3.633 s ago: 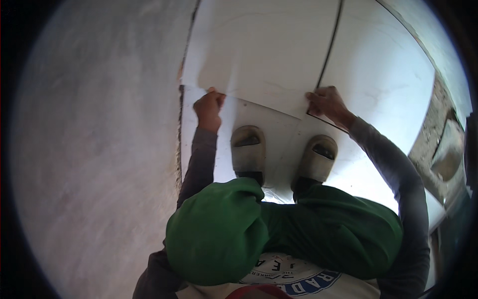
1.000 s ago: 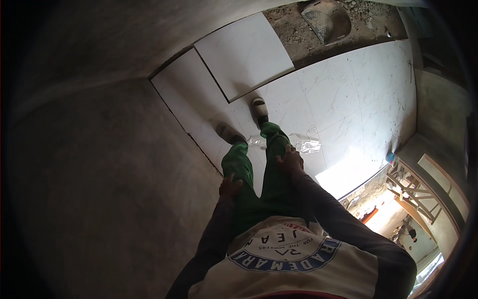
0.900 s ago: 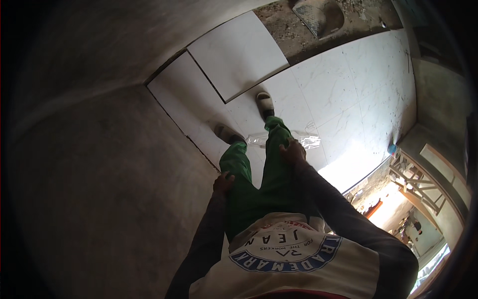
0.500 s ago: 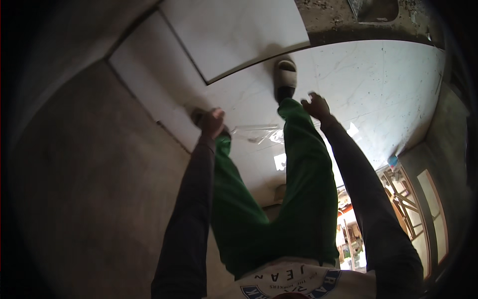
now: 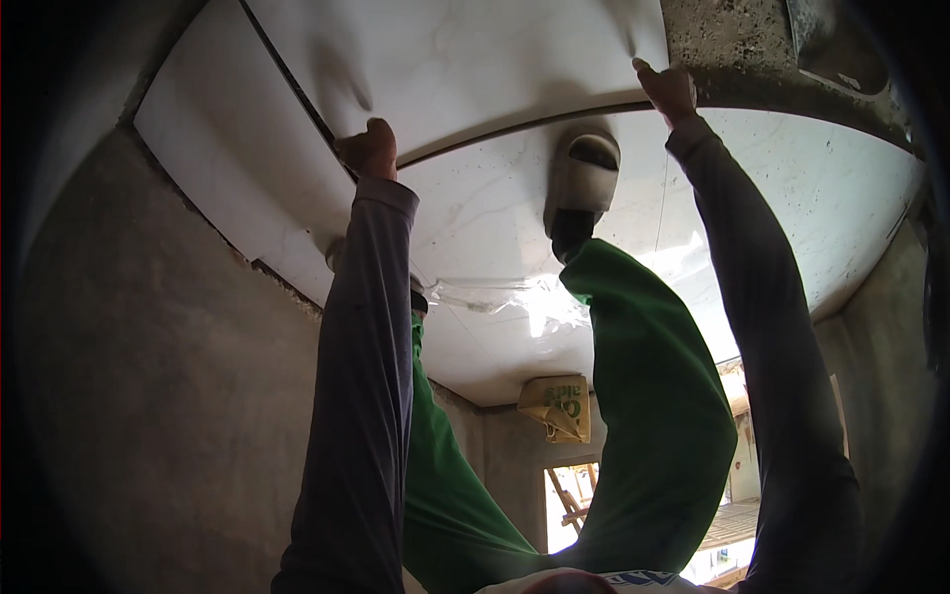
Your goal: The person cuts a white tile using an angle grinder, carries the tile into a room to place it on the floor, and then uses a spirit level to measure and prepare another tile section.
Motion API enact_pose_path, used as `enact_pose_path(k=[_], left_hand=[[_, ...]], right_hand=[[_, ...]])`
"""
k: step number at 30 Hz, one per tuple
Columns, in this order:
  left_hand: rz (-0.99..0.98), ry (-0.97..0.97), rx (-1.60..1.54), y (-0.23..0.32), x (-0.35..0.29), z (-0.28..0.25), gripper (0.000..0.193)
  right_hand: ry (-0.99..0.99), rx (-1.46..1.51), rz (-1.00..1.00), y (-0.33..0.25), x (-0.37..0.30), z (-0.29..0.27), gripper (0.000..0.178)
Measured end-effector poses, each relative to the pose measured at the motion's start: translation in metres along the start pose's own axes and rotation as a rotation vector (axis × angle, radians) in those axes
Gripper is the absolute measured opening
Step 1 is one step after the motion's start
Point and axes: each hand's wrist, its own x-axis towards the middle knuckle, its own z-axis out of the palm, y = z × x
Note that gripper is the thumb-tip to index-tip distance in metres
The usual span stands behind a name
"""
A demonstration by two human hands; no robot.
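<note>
White, veined tile (image 5: 485,64) lies just ahead of your right slipper (image 5: 586,186), beside rough bare ground (image 5: 730,45). Your left hand (image 5: 371,148) is at its near-left corner, your right hand (image 5: 671,91) at its near-right; both look curled, but whether they grip it is unclear.

A large, white, marble-look floor tile (image 5: 485,59) with faint grey veining lies face up, roughly level, dark gaps along its near and left edges, its right edge beside rough, bare ground (image 5: 717,40).
</note>
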Motion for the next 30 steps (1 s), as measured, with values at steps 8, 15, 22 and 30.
enact_pose_path(k=[8, 15, 22, 30], left_hand=[[-0.164, -0.047, 0.105, 0.022, -0.024, -0.024, 0.072], [-0.21, -0.054, 0.085, 0.036, -0.027, -0.049, 0.059], [-0.142, -0.007, 0.012, 0.038, -0.042, -0.116, 0.051], [0.176, -0.194, 0.002, 0.031, -0.018, -0.281, 0.043]], right_hand=[[-0.159, -0.09, 0.36, 0.019, 0.023, -0.008, 0.101], [-0.09, 0.05, 0.257, -0.004, 0.005, -0.048, 0.091], [-0.025, 0.062, 0.091, -0.035, -0.025, -0.126, 0.084], [-0.136, -0.012, 0.173, -0.108, -0.093, -0.284, 0.073]])
